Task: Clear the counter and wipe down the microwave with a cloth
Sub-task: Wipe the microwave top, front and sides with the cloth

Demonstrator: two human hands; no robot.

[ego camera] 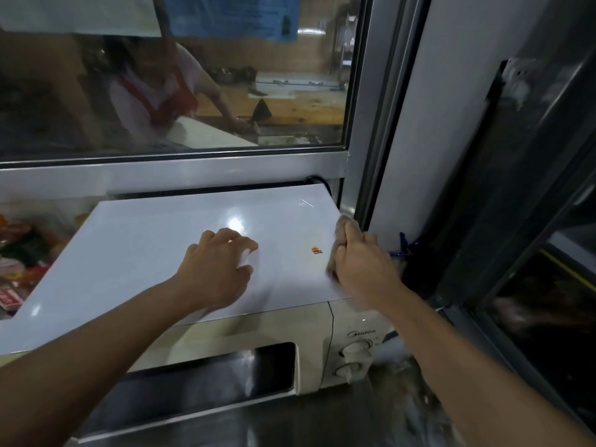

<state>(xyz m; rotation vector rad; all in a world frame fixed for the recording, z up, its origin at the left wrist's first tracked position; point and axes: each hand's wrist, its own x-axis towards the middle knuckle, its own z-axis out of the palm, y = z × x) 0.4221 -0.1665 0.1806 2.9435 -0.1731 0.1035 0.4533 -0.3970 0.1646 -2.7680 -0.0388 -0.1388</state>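
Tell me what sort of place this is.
Probably a commercial kitchen or food stall's service area: a cream microwave oven with two dials stands on a steel counter below a glass window, through which a long wooden worktop shows.

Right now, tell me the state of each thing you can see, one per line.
Microwave: door closed, white board lying on top.
White board: flat, overhanging the microwave to the left.
Cloth: bunched at the board's right edge.
Right hand: gripping the cloth.
Left hand: resting on the board, fingers bent.
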